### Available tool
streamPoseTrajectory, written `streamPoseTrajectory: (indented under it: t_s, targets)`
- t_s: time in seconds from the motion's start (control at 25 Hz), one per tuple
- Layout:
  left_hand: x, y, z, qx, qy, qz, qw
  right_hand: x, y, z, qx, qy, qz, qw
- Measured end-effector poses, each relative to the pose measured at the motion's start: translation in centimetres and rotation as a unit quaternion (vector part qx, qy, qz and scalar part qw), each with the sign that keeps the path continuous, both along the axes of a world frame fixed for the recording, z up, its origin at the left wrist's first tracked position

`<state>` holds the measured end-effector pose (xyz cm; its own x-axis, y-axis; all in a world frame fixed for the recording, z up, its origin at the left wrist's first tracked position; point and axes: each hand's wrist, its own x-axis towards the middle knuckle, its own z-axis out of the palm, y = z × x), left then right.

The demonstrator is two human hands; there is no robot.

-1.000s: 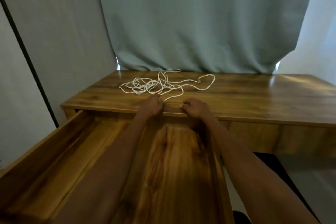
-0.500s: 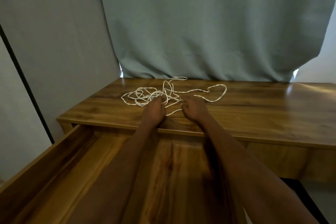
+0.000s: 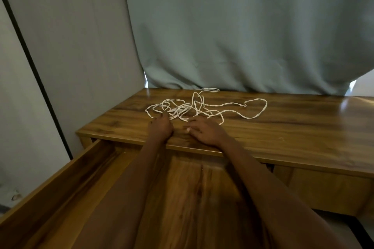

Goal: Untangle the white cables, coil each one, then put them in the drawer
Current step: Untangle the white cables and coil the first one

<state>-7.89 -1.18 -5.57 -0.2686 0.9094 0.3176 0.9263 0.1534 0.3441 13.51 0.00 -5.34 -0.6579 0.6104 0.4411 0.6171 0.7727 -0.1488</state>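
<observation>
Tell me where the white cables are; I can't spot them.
Head view: the white cables lie tangled on the desk top, centre-left, just beyond both hands, before the curtain.

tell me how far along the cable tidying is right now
Done: only the drawer is pulled open, nothing visible in it. In hand: the left hand and right hand rest at the near edge of the white cables, fingertips at the strands, no clear grip. Left: everything else. The cables lie in one loose tangle on the desk, so untangling, coiling and stowing remain.
</observation>
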Motion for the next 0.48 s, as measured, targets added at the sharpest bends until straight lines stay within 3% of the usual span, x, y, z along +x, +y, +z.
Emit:
streamPoseTrajectory:
  t_s: [0.12, 0.32, 0.4, 0.48]
  targets:
    - [-2.1, -0.7, 0.4, 0.020, -0.043, -0.048, 0.998, -2.0, -0.1, -0.5, -0.001, -0.072, -0.014, 0.997]
    - [-4.5, -1.8, -0.6, 0.140, -0.122, -0.088, 0.979, -1.0, 1.3, -0.5, -0.019, -0.009, -0.261, 0.965]
    - [-3.5, -2.6, 0.0, 0.175, -0.288, -0.077, 0.938, -1.2, 1.1, -0.6, -0.012, -0.006, -0.292, 0.956]
    - [-2.8, -3.0, 1.3, 0.172, -0.504, -0.029, 0.846, -1.3, 0.7, -0.6, 0.023, 0.000, -0.292, 0.956]
